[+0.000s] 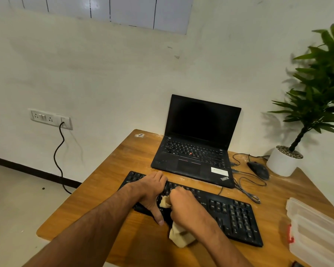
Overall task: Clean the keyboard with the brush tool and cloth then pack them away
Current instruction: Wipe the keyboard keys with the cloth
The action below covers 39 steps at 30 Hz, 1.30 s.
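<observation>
The black keyboard (229, 214) is lying on the wooden table (96, 199), under both hands; the left hand (152, 191) is resting flat on its keys; the right hand (183, 205) is squeezing a tan cloth (179, 237) against the keys; the cloth is looking crumpled.

Keyboard (228, 212): black, with pale key legends. Cloth (180, 237): beige, plain, no pattern seen. Table (108, 182): orange-brown wood grain, with pale dusty streaks near the far edge. Laptop (197, 143): black, screen dark, one red dot among the keys, a white label at the palm rest. Mouse (258, 170): black, cable black. Plant (320, 87): dark green leaves; pot (281, 164) white, topped with speckled grey gravel. Case (314, 232): translucent white, red latch. Wall (104, 70): off-white. Socket plate (50, 118): white, with a black cord.
</observation>
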Tool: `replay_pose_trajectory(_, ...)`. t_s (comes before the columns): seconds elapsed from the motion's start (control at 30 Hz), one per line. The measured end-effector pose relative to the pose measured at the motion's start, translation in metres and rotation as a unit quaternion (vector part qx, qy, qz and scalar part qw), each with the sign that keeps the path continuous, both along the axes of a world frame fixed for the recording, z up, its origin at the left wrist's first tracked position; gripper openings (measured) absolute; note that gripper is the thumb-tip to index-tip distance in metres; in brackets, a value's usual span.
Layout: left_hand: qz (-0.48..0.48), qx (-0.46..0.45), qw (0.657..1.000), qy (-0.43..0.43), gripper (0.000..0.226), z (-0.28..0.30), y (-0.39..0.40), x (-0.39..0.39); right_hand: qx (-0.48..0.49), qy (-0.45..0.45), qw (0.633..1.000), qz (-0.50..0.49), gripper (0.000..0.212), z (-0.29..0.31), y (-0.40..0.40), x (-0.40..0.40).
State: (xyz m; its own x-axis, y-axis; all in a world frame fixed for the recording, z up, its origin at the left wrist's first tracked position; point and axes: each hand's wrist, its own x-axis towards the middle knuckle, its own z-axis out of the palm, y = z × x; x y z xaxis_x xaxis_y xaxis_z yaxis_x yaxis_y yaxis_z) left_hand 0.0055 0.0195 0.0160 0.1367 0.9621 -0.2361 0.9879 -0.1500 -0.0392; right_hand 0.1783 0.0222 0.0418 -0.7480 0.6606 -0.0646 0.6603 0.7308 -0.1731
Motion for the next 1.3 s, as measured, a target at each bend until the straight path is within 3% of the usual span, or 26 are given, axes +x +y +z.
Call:
replay_pose_trajectory(0.1,0.006,0.005,1.000,-0.007,0.135,-0.001,0.001,-0.001,-0.031,0.014,0.999,-0.004,0.017,0.002,0.004,0.009)
replay_pose_trajectory(0.27,0.017,0.000,1.000,-0.017,0.135,-0.001,0.001,0.000,0.044,0.090,0.992,-0.079,0.019,0.002,0.026,-0.002)
replay_pose_trajectory(0.33,0.017,0.002,1.000,-0.015,0.134,-0.001,0.001,0.000,0.038,0.070,0.995,-0.068,0.007,-0.001,0.018,-0.005)
replay_pose_trajectory(0.47,0.014,0.001,1.000,-0.012,0.136,-0.003,0.002,-0.001,0.005,0.024,0.999,-0.046,0.022,0.000,-0.006,0.002)
replay_pose_trajectory(0.57,0.014,0.001,1.000,-0.007,0.139,-0.004,0.003,0.000,-0.014,-0.015,0.999,-0.026,0.016,0.000,-0.014,0.009)
replay_pose_trajectory(0.73,0.023,-0.008,1.000,-0.013,0.138,-0.001,0.001,0.001,0.022,0.095,0.990,-0.107,0.007,0.008,0.018,0.003)
replay_pose_trajectory(0.83,0.026,-0.013,1.000,-0.011,0.138,0.000,0.001,0.001,0.022,0.076,0.992,-0.100,0.003,0.004,0.019,0.001)
replay_pose_trajectory(0.97,0.012,-0.005,1.000,0.005,0.139,0.000,0.000,0.002,0.013,0.014,0.999,-0.051,0.025,0.005,-0.004,0.008)
replay_pose_trajectory(1.07,0.007,0.000,1.000,0.016,0.139,0.001,-0.001,0.003,0.002,-0.005,0.999,-0.033,0.024,0.004,-0.018,0.018)
replay_pose_trajectory(1.2,0.010,0.003,1.000,0.001,0.136,0.000,-0.001,0.002,-0.004,0.013,0.998,-0.067,0.005,0.022,-0.001,0.014)
replay_pose_trajectory(1.3,0.013,-0.002,1.000,-0.004,0.135,0.002,-0.001,0.002,0.015,0.054,0.993,-0.102,0.021,0.024,0.017,0.003)
